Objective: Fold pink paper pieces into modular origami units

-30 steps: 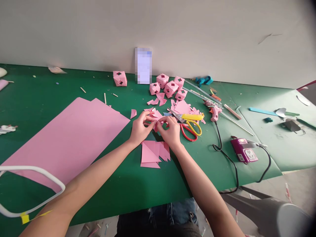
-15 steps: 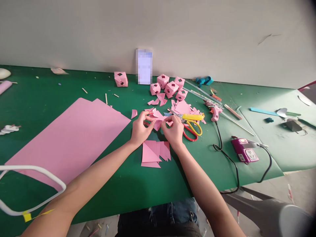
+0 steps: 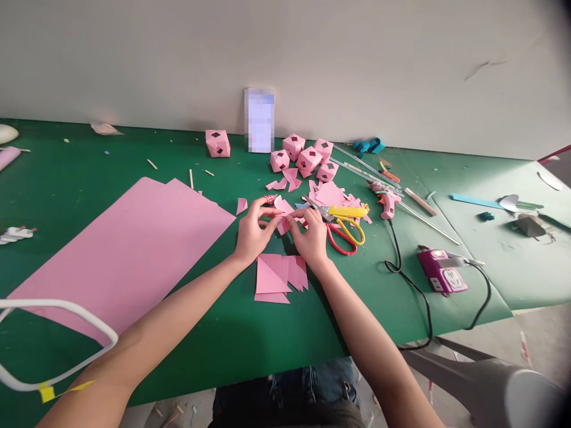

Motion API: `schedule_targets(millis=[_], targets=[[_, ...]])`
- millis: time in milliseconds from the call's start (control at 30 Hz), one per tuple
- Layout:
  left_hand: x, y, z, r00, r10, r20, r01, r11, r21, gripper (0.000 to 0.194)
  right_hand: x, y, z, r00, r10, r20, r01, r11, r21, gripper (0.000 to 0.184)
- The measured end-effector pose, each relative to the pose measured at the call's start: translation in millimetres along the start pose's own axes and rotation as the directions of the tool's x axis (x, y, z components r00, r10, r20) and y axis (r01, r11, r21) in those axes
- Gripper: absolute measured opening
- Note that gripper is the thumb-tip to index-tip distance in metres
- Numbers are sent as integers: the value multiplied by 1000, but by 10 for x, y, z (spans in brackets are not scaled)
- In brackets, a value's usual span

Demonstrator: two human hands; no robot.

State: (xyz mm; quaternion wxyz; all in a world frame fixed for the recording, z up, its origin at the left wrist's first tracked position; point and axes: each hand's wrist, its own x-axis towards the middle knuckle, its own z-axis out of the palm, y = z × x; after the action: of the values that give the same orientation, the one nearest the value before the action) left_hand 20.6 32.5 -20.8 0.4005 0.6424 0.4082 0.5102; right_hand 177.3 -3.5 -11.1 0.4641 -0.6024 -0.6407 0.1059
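My left hand (image 3: 252,233) and my right hand (image 3: 311,236) meet over the green table (image 3: 66,184), both pinching a small folded pink paper piece (image 3: 283,224) between their fingertips. Just below the hands lies a small stack of folded pink squares (image 3: 279,276). Loose pink scraps (image 3: 330,194) lie beyond the hands. Several finished pink paper cubes (image 3: 307,159) stand near the wall, with one more cube (image 3: 217,142) apart to the left.
A large pink sheet (image 3: 120,249) covers the table's left. Yellow and red scissors (image 3: 345,224) lie right of my right hand. A pink glue gun (image 3: 387,202), its black cord and a purple socket (image 3: 441,272) sit further right. A white cable (image 3: 57,339) loops at the lower left.
The hands stay in place; the fingers have shifted slightly on the pink piece, working its fold. Nothing else has moved.
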Motion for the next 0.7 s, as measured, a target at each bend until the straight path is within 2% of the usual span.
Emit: schedule_targets(millis=[200, 400, 533, 633, 700], targets=[[7, -60, -11, 999, 2, -53, 2, 998, 68, 35, -1, 4, 8, 1000, -25, -6, 25, 999, 25, 14], [5, -67, -7, 999, -17, -43, 19, 999, 36, 42, -6, 2, 17, 1000, -20, -8, 20, 1000, 17, 14], [21, -77, -8, 999, -20, -46, 19, 999, -27, 49, 28, 47, -17, 993, 70, -99, -73, 997, -32, 14], [36, -110, -19, 996, -45, -76, 41, 998, -57, 45, 68, 94, -59, 967, 177, -184, -191, 980, -59, 12], [41, -127, -25, 995, -51, -86, 45, 997, -63, 41, 86, 116, -80, 954, 227, -197, -243, 968, -64, 12]])
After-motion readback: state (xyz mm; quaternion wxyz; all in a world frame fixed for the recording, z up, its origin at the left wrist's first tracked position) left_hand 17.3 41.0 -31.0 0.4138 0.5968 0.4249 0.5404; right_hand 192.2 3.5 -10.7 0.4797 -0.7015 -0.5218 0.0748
